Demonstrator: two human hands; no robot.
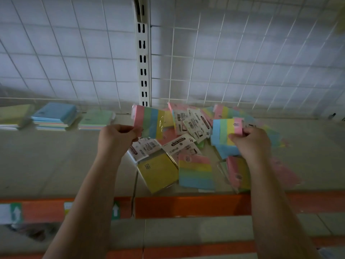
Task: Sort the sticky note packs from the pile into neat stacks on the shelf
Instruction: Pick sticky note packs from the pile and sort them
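Note:
A loose pile of sticky note packs (pixel 188 128) lies on the beige shelf (pixel 56 165), right of centre. My left hand (pixel 115 139) pinches a striped pack (pixel 149 121) of pink, green, blue and yellow, lifted above the pile's left side. My right hand (pixel 252 143) grips another striped pack (pixel 226 130) at the pile's right side. A yellow pack (pixel 157 171) and a rainbow pack (pixel 196 171) lie at the pile's front. Three stacks stand at the back left: yellowish (pixel 13 116), blue (pixel 55 116), green (pixel 97 119).
A white wire grid (pixel 74 62) backs the shelf, with a slotted white upright (pixel 142 62) in the middle. An orange price rail (pixel 186 205) with arrow labels runs along the shelf's front edge. A lower shelf shows beneath it.

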